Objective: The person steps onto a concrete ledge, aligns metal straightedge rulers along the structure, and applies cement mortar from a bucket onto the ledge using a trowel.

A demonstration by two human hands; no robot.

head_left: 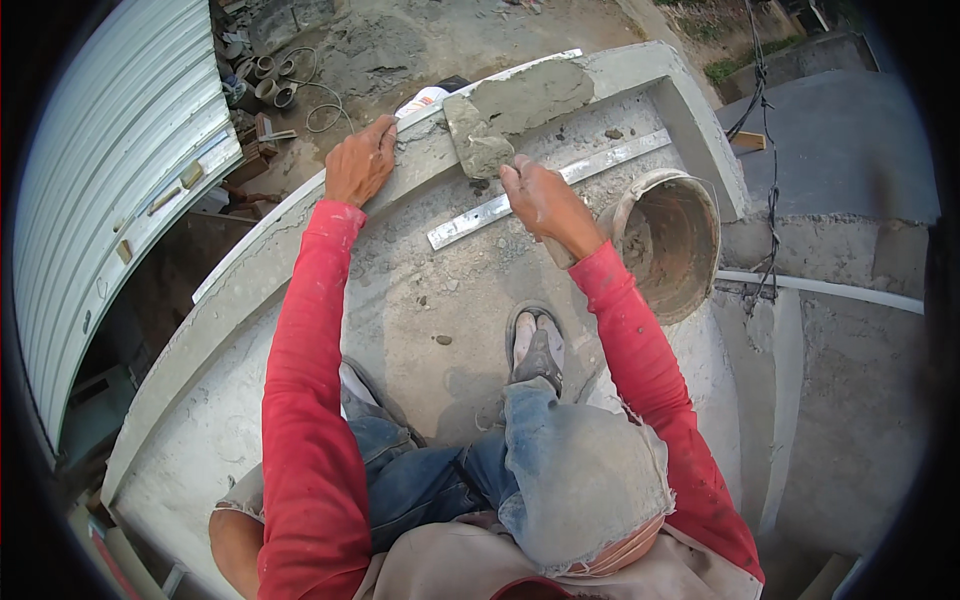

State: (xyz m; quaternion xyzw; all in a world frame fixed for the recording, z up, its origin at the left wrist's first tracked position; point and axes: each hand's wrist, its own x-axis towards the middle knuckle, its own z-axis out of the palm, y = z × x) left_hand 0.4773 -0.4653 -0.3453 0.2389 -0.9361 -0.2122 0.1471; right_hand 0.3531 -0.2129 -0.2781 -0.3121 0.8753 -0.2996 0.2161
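Note:
My right hand is closed round the handle of a trowel, which the hand mostly hides. The trowel's blade is coated with wet grey mortar and lies over the top of a low concrete parapet. Beyond the blade, a layer of wet mortar covers part of that top. My left hand is closed over the parapet's outer edge, gripping a long pale straight strip that runs along it; the fingertips are partly hidden.
A mortar-stained bucket stands right of my right hand. A metal bar lies on the gritty floor inside the parapet. Beyond the wall the ground drops away, with pots and a hose below. Corrugated roofing is at left; dark cables hang at right.

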